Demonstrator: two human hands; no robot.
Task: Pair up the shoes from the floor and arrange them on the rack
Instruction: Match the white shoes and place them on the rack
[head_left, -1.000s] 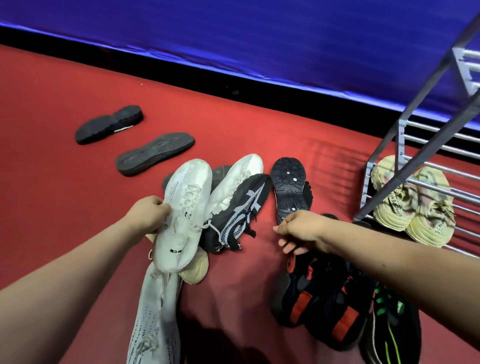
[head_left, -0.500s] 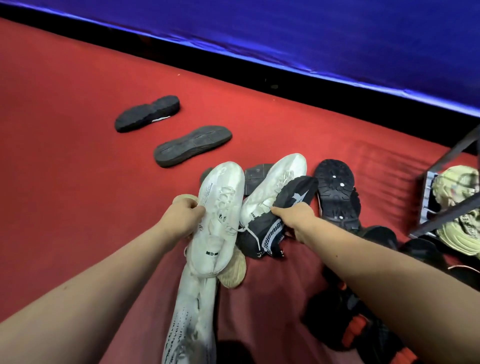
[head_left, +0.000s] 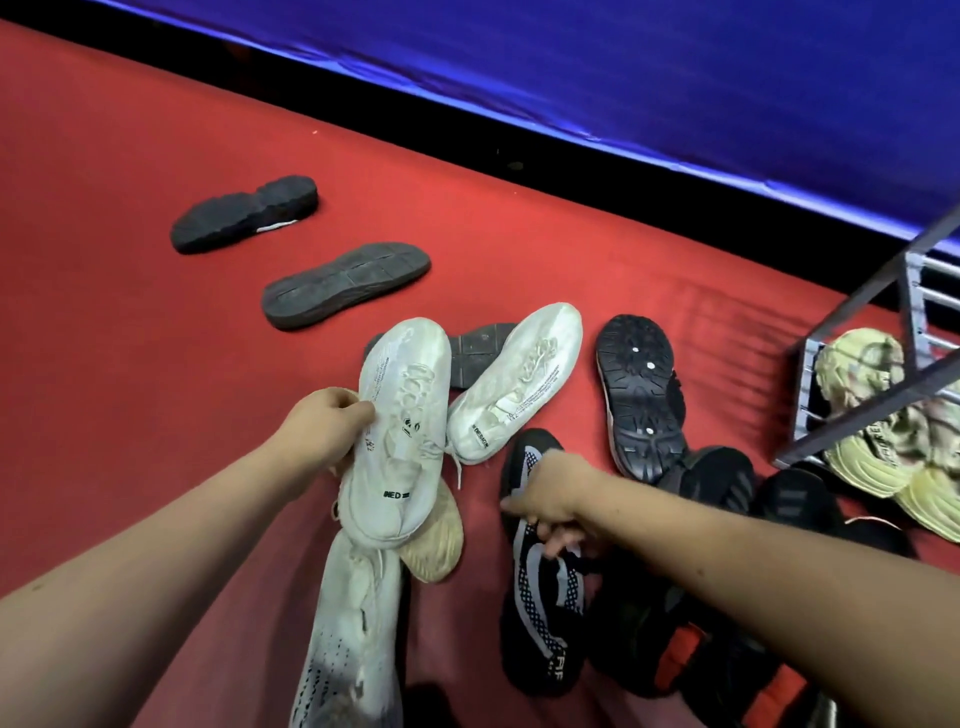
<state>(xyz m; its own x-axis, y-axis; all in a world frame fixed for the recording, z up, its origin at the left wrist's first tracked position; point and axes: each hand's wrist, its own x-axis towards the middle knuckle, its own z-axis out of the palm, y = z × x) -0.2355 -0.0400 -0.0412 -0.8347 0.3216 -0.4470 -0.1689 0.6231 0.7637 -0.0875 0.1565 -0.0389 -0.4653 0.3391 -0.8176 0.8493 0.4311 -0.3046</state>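
Far left on the red floor (head_left: 130, 312), two black shoes (head_left: 345, 285) lie sole-up, well apart from your hands.

Your left grip (head_left: 327, 431) is clenched on the side edge of a white shoe (head_left: 402, 431). The fingers wrap over its rim about mid-length and the toe points away from you. The shoe looks light, with a soft upper on a stiffer sole, so holding it by the sole edge as you do should stop it folding. Pinching the upper alone would likely let it flop. Your forearm comes in low from the lower left with the wrist roughly straight.

Under the held shoe, a tan sole (head_left: 434, 540) and a long white knit shoe (head_left: 348, 639) overlap; I can't tell whether they touch it. Just to the right is its likely mate, the second white shoe (head_left: 517, 382). It lies laces-up on the floor, partly over a dark sole (head_left: 475, 353).

Your right grip (head_left: 553, 493) is grasping the black-and-white knit shoe (head_left: 540, 597) on its upper, well toward the far end. The thumb is on the left side, the fingers curl beneath, and the wrist drops downward from a forearm entering at the lower right. This shoe looks sock-soft, so expect the long free end nearer you to sag. Take upper and sole together. I can't tell whether it is off the floor.

Further right, a black trainer (head_left: 639, 395) lies sole-up near dark shoes with red patches (head_left: 670, 660).

At the right edge, the rack (head_left: 857, 418) carries a yellow-green pair (head_left: 878, 462) on its low rails. Both shoes in your hands are well short of it.
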